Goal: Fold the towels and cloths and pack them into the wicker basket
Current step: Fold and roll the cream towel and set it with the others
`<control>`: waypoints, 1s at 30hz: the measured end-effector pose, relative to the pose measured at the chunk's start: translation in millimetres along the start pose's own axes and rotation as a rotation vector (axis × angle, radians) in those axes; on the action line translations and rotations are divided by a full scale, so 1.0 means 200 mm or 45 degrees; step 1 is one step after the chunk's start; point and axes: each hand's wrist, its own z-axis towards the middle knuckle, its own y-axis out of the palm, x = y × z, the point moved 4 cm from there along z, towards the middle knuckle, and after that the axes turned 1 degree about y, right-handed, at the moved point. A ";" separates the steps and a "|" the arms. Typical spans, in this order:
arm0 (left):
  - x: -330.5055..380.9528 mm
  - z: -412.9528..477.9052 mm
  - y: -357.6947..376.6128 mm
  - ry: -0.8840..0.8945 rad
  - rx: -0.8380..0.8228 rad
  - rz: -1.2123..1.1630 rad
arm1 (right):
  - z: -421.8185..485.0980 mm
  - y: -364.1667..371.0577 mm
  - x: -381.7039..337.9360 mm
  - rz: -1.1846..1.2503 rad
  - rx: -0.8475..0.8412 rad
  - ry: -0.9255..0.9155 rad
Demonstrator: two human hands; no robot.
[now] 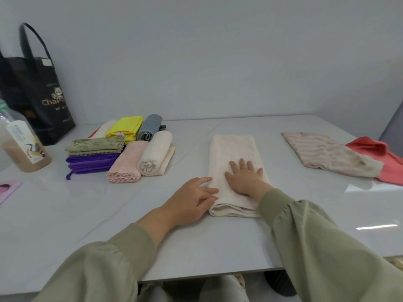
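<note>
A pale desk (239, 236) carries everything. At its far left stands a black tote bag (41, 94), its gold lettering reading "ChaPa", the rest unclear. A folded cream towel (233, 149) lies mid-desk, right of a stack of folded cloths (122, 151). The right hand (245, 178) presses flat on it, grip wide; the left hand (192, 199) touches its left edge, grip loose, holding nothing.
</note>
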 end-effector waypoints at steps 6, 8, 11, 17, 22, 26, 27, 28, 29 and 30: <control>-0.02 0.01 -0.01 -0.134 -0.114 -0.190 | -0.16 -0.01 -0.11 0.006 -0.033 -0.229; -0.05 0.00 -0.02 -0.182 -0.110 -0.291 | -0.24 0.05 -0.09 -0.040 -0.081 -0.305; -0.07 0.00 -0.04 -0.250 -0.063 -0.388 | -0.29 0.06 -0.02 -0.068 -0.038 -0.370; -0.04 0.00 -0.06 -0.198 -0.029 -0.241 | -0.30 0.06 0.00 -0.101 -0.116 -0.430; -0.01 -0.03 -0.08 -0.129 -0.160 -0.032 | -0.35 0.06 -0.02 -0.132 -0.142 -0.446; 0.00 -0.02 -0.14 -0.212 -0.299 -0.140 | -0.46 0.07 -0.07 -0.156 -0.189 -0.515; -0.02 -0.01 -0.17 -0.296 -0.260 -0.285 | -0.49 0.05 -0.08 -0.169 -0.197 -0.547; -0.04 0.00 -0.19 -0.369 -0.165 -0.409 | -0.50 0.02 -0.09 -0.150 -0.202 -0.580; -0.07 0.02 -0.21 -0.423 -0.020 -0.451 | -0.51 -0.02 -0.10 -0.072 -0.196 -0.610; -0.11 0.04 -0.22 -0.465 0.121 -0.406 | -0.50 -0.06 -0.11 0.075 -0.183 -0.618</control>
